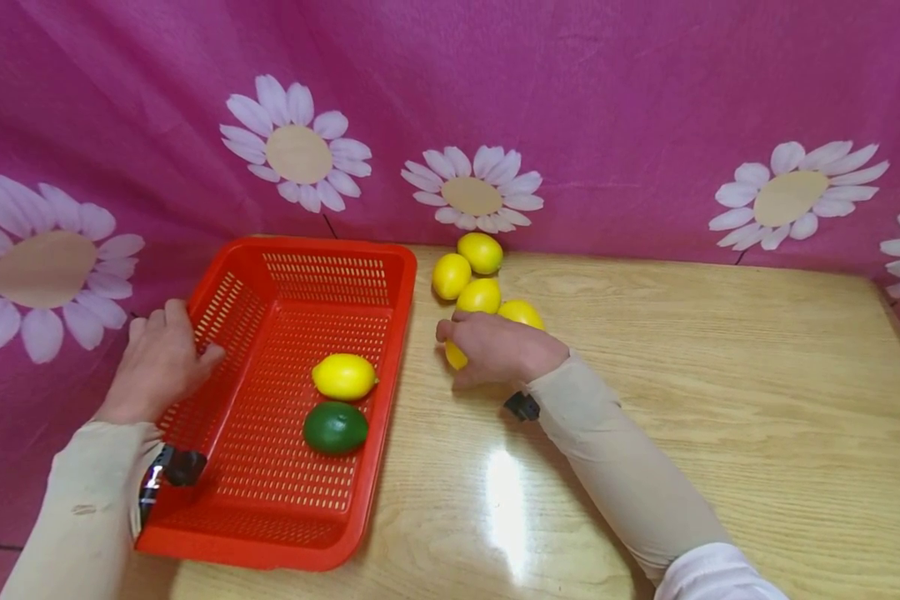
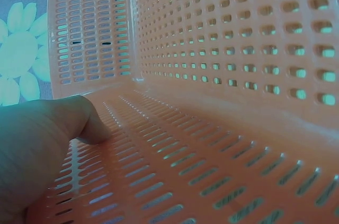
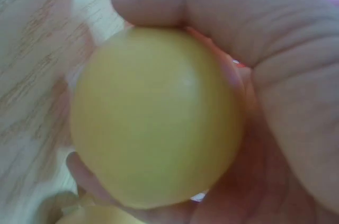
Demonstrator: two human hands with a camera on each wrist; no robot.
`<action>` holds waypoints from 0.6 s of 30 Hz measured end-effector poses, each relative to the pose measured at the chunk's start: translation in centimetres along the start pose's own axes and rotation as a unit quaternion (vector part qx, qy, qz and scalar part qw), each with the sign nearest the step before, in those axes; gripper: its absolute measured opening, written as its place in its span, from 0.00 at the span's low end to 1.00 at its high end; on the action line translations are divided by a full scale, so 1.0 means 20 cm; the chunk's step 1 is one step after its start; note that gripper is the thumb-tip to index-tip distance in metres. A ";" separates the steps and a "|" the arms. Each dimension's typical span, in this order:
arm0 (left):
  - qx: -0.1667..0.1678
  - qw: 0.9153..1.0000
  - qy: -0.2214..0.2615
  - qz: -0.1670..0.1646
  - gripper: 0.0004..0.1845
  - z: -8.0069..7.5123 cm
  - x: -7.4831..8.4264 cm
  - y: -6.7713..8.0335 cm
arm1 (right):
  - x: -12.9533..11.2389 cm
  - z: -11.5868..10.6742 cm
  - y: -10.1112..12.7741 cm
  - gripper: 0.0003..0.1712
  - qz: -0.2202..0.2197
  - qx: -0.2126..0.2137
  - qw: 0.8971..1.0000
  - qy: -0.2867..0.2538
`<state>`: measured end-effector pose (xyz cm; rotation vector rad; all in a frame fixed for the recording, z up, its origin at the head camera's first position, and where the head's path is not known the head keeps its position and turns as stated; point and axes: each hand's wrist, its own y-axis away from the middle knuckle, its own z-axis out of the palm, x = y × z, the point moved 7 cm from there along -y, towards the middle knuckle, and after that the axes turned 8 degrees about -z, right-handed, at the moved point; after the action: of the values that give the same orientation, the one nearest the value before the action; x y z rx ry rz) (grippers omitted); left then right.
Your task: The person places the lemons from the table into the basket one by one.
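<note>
I see a light wooden table (image 1: 682, 375) with a glossy glare patch, backed by a pink cloth (image 1: 607, 100) printed with white daisies. My left hand (image 1: 157, 362) grips the left wall of the red basket (image 1: 311, 542), thumb inside. In the basket lie a lemon (image 1: 343, 376) and a lime (image 1: 335, 427), just beside each other. My right hand (image 1: 498, 350) is curled round a yellow lemon (image 3: 153, 118) on the table, next to four more lemons (image 1: 480, 275) near the cloth.

Pink daisy-print cloth backdrop (image 1: 615, 108) — glossy wooden table (image 1: 720, 400), light glare
</note>
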<state>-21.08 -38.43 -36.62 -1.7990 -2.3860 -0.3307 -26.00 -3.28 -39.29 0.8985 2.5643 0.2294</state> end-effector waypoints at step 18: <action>0.008 1.000 0.001 0.015 0.29 -0.01 0.01 0.00 | 0.00 -0.10 0.04 0.33 -0.012 0.071 0.997 -0.023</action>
<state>-21.13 -38.31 -36.44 -1.8239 -2.3514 -0.3097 -26.39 -2.73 -37.23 0.9124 2.5724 0.0190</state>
